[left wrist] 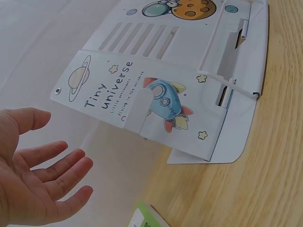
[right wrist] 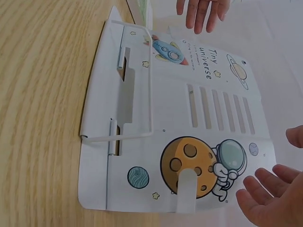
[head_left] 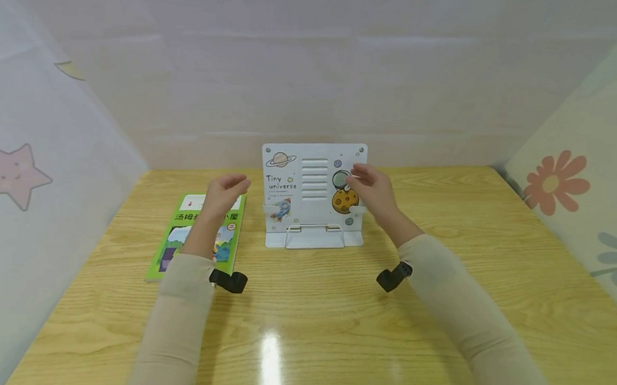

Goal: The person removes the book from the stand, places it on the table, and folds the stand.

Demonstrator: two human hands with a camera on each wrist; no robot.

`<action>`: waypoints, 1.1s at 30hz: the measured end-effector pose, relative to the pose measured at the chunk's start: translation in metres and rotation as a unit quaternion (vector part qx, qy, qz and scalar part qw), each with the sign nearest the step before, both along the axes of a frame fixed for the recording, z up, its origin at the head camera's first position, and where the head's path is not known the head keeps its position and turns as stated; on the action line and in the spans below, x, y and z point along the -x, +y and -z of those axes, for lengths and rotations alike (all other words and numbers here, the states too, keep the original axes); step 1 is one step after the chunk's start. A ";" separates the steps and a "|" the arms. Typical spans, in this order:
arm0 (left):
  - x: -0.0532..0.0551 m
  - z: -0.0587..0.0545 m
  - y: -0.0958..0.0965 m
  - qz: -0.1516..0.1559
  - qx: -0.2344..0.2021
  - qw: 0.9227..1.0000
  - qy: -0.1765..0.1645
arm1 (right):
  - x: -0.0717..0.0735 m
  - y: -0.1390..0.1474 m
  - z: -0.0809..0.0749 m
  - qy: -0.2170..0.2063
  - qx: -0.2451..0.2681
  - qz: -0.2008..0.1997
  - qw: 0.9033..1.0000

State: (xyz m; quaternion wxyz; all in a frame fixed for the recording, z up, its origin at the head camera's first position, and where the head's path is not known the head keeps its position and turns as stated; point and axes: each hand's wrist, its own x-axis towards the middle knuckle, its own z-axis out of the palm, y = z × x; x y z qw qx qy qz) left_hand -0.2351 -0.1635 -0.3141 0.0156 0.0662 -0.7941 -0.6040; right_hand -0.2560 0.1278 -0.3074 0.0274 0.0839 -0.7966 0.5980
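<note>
A white book stand (head_left: 314, 212) printed with a planet, a rocket and an astronaut stands upright on the table, its wire holder (head_left: 315, 237) folded out at the base. Left of the stand hovers my left hand (head_left: 224, 196), fingers loosely spread and holding nothing; in the left wrist view its palm faces the stand's edge. On the other side my right hand (head_left: 373, 196) is raised by the right edge, its fingers overlapping the panel in the head view. The right wrist view shows that hand (right wrist: 274, 194) with relaxed fingers and nothing in its grasp.
A green picture book (head_left: 227, 247) lies flat to the left of the stand, partly hidden under my left forearm. The wooden table (head_left: 304, 305) reaches back to a pale cloth wall (head_left: 312, 73). Patterned cloth panels stand at both sides.
</note>
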 end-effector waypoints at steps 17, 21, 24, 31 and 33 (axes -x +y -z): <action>0.005 0.022 0.020 0.010 -0.023 1.000 -0.016 | 0.004 0.017 0.040 0.018 0.010 0.101 0.995; 0.005 0.026 0.024 0.011 -0.024 0.999 -0.021 | 0.005 0.019 0.048 -0.015 0.000 0.081 0.997; 0.006 0.029 0.027 0.013 -0.028 0.999 -0.025 | 0.004 0.017 0.051 -0.036 -0.001 0.064 0.997; 0.006 0.036 0.034 0.018 -0.014 0.999 -0.031 | 0.005 0.011 0.057 -0.083 -0.046 0.052 0.994; 0.005 0.039 0.037 0.016 -0.007 0.999 -0.030 | 0.006 0.011 0.060 -0.089 -0.064 0.046 0.993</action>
